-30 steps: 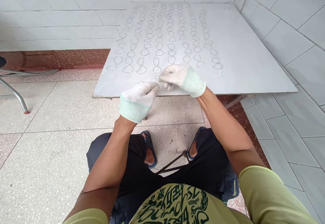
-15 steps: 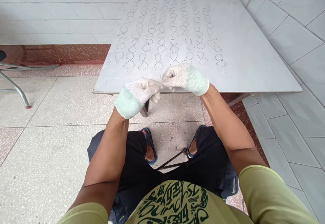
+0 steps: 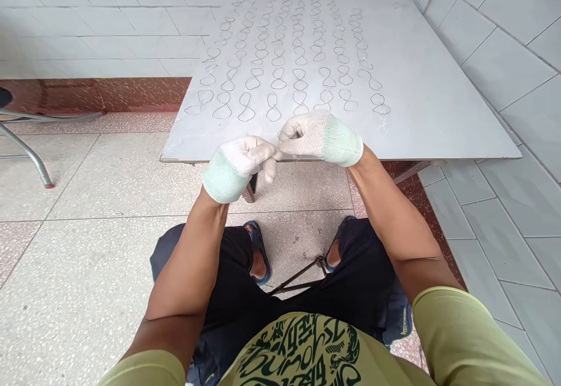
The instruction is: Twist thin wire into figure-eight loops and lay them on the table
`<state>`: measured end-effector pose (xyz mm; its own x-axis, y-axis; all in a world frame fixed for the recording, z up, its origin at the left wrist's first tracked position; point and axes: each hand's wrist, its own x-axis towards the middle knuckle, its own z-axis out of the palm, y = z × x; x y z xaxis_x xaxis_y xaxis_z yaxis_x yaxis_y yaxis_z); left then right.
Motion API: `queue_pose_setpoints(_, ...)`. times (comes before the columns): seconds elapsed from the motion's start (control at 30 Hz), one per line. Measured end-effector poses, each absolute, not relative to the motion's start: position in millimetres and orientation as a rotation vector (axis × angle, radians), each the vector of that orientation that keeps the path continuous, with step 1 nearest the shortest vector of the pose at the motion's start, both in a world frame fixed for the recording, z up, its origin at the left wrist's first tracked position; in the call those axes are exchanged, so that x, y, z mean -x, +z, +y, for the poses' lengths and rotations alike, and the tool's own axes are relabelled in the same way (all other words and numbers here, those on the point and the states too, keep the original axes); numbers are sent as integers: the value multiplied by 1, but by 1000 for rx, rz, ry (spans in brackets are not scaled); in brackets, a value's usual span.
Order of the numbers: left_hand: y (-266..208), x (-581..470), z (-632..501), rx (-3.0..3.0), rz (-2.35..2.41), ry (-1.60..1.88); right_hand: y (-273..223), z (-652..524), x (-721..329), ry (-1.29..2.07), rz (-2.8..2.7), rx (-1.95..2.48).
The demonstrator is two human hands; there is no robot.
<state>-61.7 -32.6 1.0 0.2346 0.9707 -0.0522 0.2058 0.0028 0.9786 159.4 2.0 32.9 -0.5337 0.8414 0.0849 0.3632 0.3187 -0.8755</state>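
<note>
Both hands wear white gloves with pale green cuffs and meet above the front edge of the white table. My left hand point(image 3: 245, 161) pinches a thin dark wire between thumb and forefinger. My right hand point(image 3: 309, 135) is closed on the same thin wire point(image 3: 279, 135), its fingertips almost touching those of my left. Most of this wire is hidden by the gloves. Beyond the hands, rows of thin wire loops twisted into figure eights lie on the table, among them a wire loop point(image 3: 273, 116) just past my fingers.
The white tabletop point(image 3: 438, 105) reaches the tiled walls at the back and right. A metal-legged chair point(image 3: 33, 155) stands on the floor at left. Below the table are my feet in blue sandals point(image 3: 262, 257) and a thin dark metal bar point(image 3: 302, 278).
My left hand has shifted slightly right, closer to my right hand. The fingers of both hands have turned a little around the wire. The loops on the table lie as before.
</note>
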Motion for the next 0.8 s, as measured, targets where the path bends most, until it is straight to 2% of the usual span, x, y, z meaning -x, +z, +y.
queue_pose_setpoints(0.17,-2,51,-31,-1166,860,838,35,1,-160,1080,-2061,1072)
queue_pose_setpoints(0.43,-8,41,-34,-1065,895,970,30,8,-163,1028,-2039,991)
queue_pose_setpoints(0.67,-3,39,-51,-1628,1587,1377,21,18,-162,1199,-1888,984)
queue_pose_setpoints(0.8,-4,43,-52,-2100,1762,1113,23,17,-162,1161,-1958,987)
